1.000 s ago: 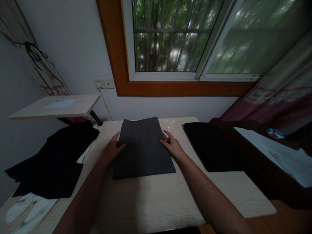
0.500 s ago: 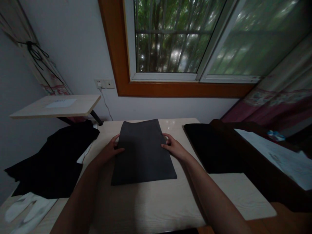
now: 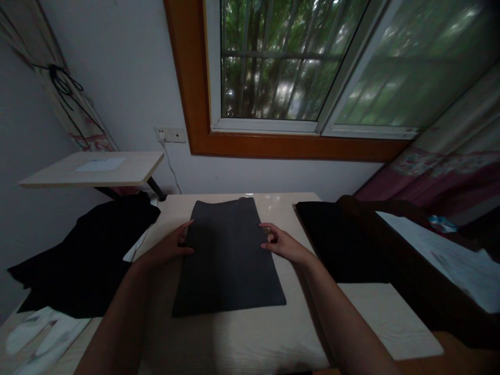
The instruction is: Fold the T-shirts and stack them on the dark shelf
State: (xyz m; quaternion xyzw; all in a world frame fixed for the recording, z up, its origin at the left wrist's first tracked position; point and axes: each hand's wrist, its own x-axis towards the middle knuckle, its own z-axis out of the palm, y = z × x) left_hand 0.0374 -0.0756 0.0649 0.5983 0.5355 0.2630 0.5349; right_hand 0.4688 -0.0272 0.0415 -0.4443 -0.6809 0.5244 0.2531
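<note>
The biggest thing in front of you is the pale table [image 3: 258, 341]. At 12 to 1 o'clock, past its back edge, is a big window [image 3: 285, 67] with green leaves and bars outside it. A long curtain [image 3: 469, 125] with a pink bottom hangs at 2 o'clock. At 9 o'clock, a messy black cloth heap [image 3: 86, 255] lies on the table. In the middle of the clock, straight in front of you, is the dark grey cloth [image 3: 230, 260]. It lies flat on the table between your hands. At 3 o'clock there is a black flat cloth [image 3: 344, 239]. A small shelf [image 3: 142, 165] stands at 10 o'clock, higher than the table. Far out at 3 o'clock is a white sheet [image 3: 441, 255]. A soft white thing [image 3: 50, 333] lies at 8 o'clock, partly under the heap.

Your left hand [image 3: 188, 237] is at the grey cloth's 9 o'clock side. Your right hand [image 3: 262, 236] is at its 3 o'clock side. On each hand, the thumb and pointing finger are spread apart, with their tips at the edge.

A little paper [image 3: 99, 164] lies on the shelf. The wall socket [image 3: 171, 135] is at 11 o'clock, with a thin cord [image 3: 172, 169] hanging down.
</note>
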